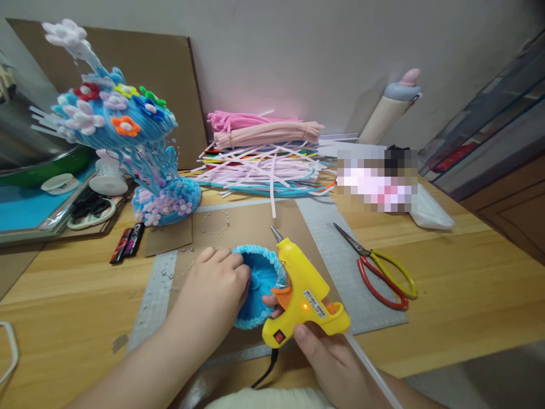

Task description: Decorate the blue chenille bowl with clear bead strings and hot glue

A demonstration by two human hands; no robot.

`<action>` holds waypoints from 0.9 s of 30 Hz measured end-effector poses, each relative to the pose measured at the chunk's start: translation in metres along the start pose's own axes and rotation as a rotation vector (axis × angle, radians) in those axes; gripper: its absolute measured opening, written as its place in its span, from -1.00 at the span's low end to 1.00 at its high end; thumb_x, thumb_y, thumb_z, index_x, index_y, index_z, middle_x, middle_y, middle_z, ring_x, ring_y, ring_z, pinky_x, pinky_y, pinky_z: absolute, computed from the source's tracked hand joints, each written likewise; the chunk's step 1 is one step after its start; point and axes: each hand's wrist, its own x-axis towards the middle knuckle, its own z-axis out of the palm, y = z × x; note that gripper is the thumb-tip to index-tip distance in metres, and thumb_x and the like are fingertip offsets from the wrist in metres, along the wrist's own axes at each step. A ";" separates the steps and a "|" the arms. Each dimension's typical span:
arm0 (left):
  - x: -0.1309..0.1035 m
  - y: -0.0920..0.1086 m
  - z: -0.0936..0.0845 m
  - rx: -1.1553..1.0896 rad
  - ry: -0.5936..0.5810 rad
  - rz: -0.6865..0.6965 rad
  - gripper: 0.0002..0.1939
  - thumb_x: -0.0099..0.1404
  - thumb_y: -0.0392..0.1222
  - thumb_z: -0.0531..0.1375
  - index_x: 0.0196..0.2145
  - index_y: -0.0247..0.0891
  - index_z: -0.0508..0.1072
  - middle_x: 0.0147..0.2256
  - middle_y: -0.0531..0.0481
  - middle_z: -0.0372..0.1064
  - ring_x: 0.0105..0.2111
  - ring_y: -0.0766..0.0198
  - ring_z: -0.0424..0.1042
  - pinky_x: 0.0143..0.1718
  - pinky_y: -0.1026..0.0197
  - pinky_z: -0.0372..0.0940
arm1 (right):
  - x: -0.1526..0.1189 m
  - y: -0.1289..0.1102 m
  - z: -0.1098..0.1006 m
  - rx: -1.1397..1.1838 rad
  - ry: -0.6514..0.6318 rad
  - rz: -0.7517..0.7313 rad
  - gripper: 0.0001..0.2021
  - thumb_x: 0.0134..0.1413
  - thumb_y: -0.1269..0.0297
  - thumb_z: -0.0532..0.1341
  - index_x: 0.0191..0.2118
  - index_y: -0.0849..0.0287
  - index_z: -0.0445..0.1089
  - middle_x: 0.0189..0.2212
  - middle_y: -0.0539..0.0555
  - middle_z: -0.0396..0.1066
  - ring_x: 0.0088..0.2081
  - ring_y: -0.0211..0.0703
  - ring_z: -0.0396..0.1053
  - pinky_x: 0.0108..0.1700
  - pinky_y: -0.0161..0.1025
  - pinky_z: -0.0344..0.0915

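Observation:
My left hand (pixel 219 278) is closed over the left rim of a blue fuzzy bowl-shaped piece (pixel 255 292) made of pipe cleaners, its hollow side facing me. In my right hand (pixel 317 349) is a yellow hot glue gun (pixel 304 284), its metal nozzle pointing up and away past the bowl's right rim. The gun's orange light glows, and a clear glue stick (pixel 370 366) sticks out of its back. A brown cardboard sheet (pixel 276 221) lies under the bowl, on a grey cutting mat (pixel 374 318).
Red-and-yellow-handled scissors (pixel 385 275) lie to the right. Bundles of pipe cleaners (pixel 268 136) are stacked at the back. At left stands a blue flower-covered craft (pixel 123 119), near two small batteries (pixel 128 242) and black-and-white scissors (pixel 91 213). A bottle (pixel 389 108) leans by the wall.

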 end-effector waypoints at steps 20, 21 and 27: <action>-0.002 -0.002 -0.001 0.000 -0.028 -0.045 -0.79 0.25 -0.29 0.08 -0.50 -0.20 0.46 -0.43 -0.01 0.42 -0.34 0.08 0.37 -0.32 0.05 0.07 | 0.000 0.003 0.000 -0.048 0.002 -0.025 -0.59 0.28 0.20 -0.03 0.18 0.14 0.22 0.17 0.15 0.25 0.19 -0.05 0.19 0.21 -0.13 0.16; -0.002 -0.002 -0.001 0.003 -0.024 -0.043 -0.79 0.24 -0.30 0.09 -0.50 -0.20 0.46 -0.43 -0.01 0.42 -0.34 0.08 0.37 -0.33 0.05 0.08 | 0.000 0.003 0.000 -0.052 0.008 -0.025 -0.59 0.28 0.20 -0.03 0.18 0.13 0.22 0.17 0.15 0.25 0.19 -0.04 0.20 0.21 -0.12 0.16; -0.002 0.001 0.003 0.012 0.006 -0.039 -0.81 0.23 -0.31 0.10 -0.49 -0.21 0.45 -0.42 -0.02 0.42 -0.33 0.07 0.38 -0.31 0.04 0.11 | -0.002 0.006 0.002 -0.027 0.034 -0.024 -0.60 0.27 0.18 -0.01 0.17 0.06 0.24 0.11 0.15 0.32 0.17 0.02 0.22 0.21 -0.01 0.14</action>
